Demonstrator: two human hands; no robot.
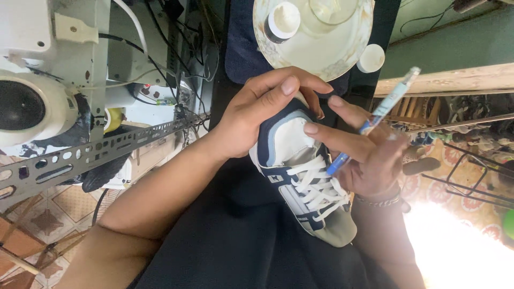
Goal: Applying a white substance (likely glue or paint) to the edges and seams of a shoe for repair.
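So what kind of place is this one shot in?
Probably a small shoe repair or home workshop. The left hand grips a white and navy sneaker on the lap, and the right hand holds a blue tube applicator. A perforated metal bar, cables and a plate holding small jars sit close by.

1. A round cream plate point(342, 56) sits up top, carrying a white-capped dark bottle point(280, 22) and a clear glass point(332, 9).
2. A small white cap point(370, 58) lies just beside it.
3. A perforated grey metal bar point(101, 151) crosses a white machine point(48, 69).
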